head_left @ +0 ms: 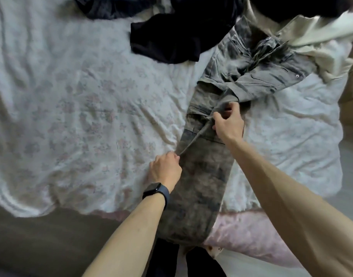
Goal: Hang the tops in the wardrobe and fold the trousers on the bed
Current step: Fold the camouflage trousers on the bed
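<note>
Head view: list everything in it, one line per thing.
trousers: one pair, mottled grey, lengthwise on the bed
bedsheet: one, white with faint floral print, covering the bed
black garment: one, black, top centre on the sheet
cream garment: one, cream, top right, by the trousers' waistband
watch: one, black, left wrist
left grip: one, bare hand, pinches the trousers' left edge
right grip: one, bare hand, holds a fold mid-trousers
</note>
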`<state>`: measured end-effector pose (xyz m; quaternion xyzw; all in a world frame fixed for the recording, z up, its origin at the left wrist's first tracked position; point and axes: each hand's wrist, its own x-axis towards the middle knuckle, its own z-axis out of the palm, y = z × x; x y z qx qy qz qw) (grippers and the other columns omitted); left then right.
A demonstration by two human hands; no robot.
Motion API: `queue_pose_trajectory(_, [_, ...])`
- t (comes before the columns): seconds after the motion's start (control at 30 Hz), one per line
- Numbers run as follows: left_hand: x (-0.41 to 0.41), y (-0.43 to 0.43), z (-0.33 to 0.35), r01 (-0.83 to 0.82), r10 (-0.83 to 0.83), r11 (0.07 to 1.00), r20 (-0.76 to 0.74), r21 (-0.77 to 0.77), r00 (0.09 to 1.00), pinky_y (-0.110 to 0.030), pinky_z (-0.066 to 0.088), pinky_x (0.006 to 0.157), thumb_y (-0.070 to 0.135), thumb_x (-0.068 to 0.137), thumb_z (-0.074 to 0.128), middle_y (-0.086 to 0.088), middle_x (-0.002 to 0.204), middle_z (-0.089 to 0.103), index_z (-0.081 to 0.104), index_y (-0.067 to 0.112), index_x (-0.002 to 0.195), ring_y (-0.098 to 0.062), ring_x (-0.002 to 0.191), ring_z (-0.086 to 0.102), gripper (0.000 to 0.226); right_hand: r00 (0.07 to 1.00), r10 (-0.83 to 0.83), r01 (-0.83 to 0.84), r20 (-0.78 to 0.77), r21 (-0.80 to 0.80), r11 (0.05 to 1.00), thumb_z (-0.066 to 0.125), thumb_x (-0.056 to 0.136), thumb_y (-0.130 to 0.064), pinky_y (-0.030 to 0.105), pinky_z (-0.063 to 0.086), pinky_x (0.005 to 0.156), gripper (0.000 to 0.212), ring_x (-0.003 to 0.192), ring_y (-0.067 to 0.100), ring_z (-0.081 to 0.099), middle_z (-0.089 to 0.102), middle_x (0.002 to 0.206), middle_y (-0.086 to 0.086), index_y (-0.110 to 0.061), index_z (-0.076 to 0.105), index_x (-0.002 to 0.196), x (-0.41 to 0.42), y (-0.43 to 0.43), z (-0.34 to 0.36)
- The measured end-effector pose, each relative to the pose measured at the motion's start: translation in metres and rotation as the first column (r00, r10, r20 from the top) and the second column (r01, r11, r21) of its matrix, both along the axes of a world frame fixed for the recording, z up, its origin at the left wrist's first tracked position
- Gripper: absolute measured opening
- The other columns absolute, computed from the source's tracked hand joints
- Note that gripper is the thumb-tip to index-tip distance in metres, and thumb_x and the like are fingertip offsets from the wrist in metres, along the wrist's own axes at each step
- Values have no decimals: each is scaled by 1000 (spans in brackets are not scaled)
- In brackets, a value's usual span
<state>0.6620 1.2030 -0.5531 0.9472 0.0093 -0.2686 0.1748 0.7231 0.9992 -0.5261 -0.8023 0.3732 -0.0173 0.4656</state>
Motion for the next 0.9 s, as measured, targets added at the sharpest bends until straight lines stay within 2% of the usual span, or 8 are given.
queue_pose_trajectory(0.07, [1,9,-5,-16,22,997,-89,70,996,-40,47,91,38,105,41,-3,115,69,65,22,114,-29,110,58,30,916,370,-366,-157,52,929,65,90,-23,25,46,100,54,118,20,62,62,130,-2,-30,50,142,5,16,-4])
queue_pose_trajectory(0.13, [5,13,-7,-31,42,997,-161,70,986,-41,51,89,37,104,42,-4,116,68,63,21,114,-30,110,59,28,701,624,-602,-346,183,777,62,91,-16,16,38,101,73,139,18,46,33,161,3,-34,34,156,9,21,-8])
queue_pose_trajectory(0.2, [14,9,-3,-23,29,999,-194,30,981,-39,52,86,36,103,45,-3,120,65,59,22,118,-29,110,60,25,702,614,-567,-361,240,788,57,90,-13,15,47,82,73,117,11,61,50,148,3,-39,36,154,9,13,-8])
queue_pose_trajectory(0.27, [22,3,4,-37,28,999,-223,-39,974,-37,52,85,37,102,47,-1,128,60,53,23,128,-27,112,60,30,815,506,-455,-280,230,860,59,87,-16,16,48,65,62,74,3,62,69,107,-2,-42,50,143,0,4,-8])
queue_pose_trajectory(0.37, [38,-15,15,-64,38,992,-230,-107,973,-34,48,82,38,101,49,2,141,50,42,25,140,-25,116,57,42,940,272,-213,-204,272,938,69,82,-37,36,57,88,52,94,9,67,69,118,-7,-37,58,133,-16,-23,-13])
queue_pose_trajectory(0.47, [68,-45,28,-44,17,986,-170,-159,985,-40,51,92,38,99,51,0,143,45,38,26,142,-26,121,55,47,989,-24,78,-143,386,919,72,90,-42,41,58,81,56,96,19,71,66,118,2,-17,51,136,-14,-64,-12])
queue_pose_trajectory(0.7, [140,-150,57,257,-231,955,173,-149,958,-37,42,105,52,92,61,5,147,37,34,27,148,-21,133,40,68,854,-496,501,-155,497,708,71,81,-59,32,53,67,82,80,17,57,56,99,6,-2,46,135,47,-172,-14])
queue_pose_trajectory(0.9, [167,-239,41,636,-668,744,215,205,712,-46,38,105,60,82,69,-5,151,35,38,26,148,-31,135,39,80,753,-632,584,-183,627,515,75,86,-15,20,40,45,15,42,8,47,56,54,-2,-15,59,85,83,-243,-1])
